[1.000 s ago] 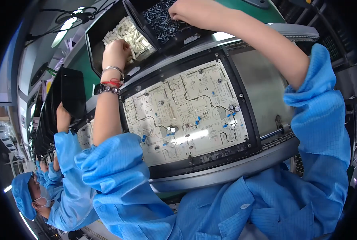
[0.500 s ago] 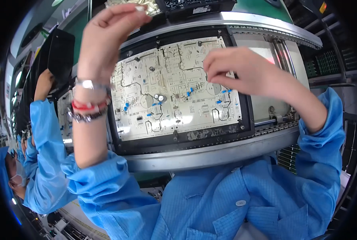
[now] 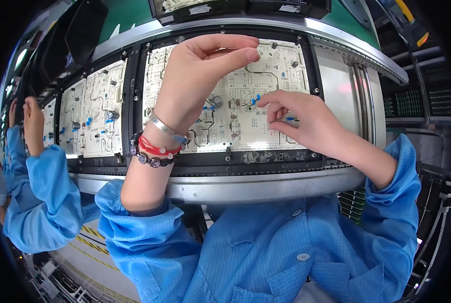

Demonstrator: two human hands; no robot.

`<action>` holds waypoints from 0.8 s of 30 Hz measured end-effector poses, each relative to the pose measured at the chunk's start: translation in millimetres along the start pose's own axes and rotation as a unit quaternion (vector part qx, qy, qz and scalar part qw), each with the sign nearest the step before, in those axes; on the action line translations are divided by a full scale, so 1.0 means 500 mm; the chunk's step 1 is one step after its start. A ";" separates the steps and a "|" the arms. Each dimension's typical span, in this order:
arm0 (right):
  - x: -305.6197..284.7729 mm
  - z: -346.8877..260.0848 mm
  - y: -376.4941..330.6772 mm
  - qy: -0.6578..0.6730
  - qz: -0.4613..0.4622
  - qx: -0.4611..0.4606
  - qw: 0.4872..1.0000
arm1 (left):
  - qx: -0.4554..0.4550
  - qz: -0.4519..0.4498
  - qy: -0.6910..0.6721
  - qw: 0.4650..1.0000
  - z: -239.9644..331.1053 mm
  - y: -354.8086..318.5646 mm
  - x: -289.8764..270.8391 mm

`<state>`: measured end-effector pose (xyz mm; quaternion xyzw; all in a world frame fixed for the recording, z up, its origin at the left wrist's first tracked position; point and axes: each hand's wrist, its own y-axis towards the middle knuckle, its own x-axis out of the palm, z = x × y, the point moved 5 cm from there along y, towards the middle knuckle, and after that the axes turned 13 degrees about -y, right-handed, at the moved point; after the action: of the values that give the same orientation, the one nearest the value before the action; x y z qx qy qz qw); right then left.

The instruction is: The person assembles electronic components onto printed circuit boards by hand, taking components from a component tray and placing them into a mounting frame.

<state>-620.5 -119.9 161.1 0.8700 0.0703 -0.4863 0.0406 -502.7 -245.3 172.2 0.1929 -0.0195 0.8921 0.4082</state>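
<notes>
My left hand hangs over the upper middle of a pale circuit board, its thumb and fingers drawn into a pinch. Whatever lies between those fingertips is too small or hidden to name. Lower and to the right, my right hand is curled above the board's right part, thumb close to the bent fingers. A tiny dark bit seems to show at its tips, but I cannot make it out. Just left of its fingers stand small blue components. A round capacitor is partly covered by my left hand. The board sits in a black frame.
Another populated board lies in a frame to the left, where a co-worker's hand is raised. Dark bins with parts stand beyond the far metal rail. A near metal rail runs before my body.
My left hand has come down and right from the bins to over the board, and the white piece at its fingertips no longer shows. My right hand moved slightly lower. The boards sit further right.
</notes>
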 end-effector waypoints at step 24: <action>0.021 0.022 -0.011 0.049 0.083 0.054 0.994 | -0.028 -0.023 0.007 0.999 -0.026 0.003 0.022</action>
<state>-625.2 -115.0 146.6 0.8964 -0.0266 -0.4415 0.0298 -514.6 -236.1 164.4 0.1753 -0.0370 0.8829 0.4341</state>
